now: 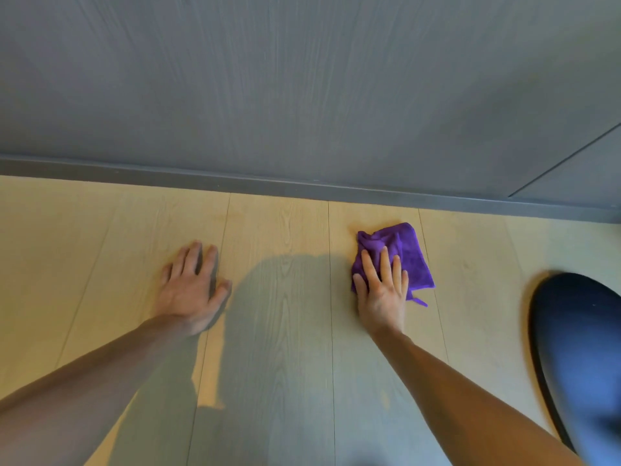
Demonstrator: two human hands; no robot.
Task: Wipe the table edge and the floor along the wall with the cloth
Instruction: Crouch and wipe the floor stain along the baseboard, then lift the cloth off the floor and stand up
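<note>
A crumpled purple cloth (401,250) lies on the light wooden floor (279,237), a short way in front of the grey skirting board (235,181) at the foot of the grey wall (302,79). My right hand (383,290) presses flat on the cloth's near half, fingers spread and pointing toward the wall. My left hand (193,284) rests palm down on the bare floor to the left, holding nothing. No table edge is in view.
A dark rounded object (578,348), blurred, sits on the floor at the right edge. A panel seam (564,159) runs diagonally across the wall at the upper right. My shadow falls on the floorboards between my arms.
</note>
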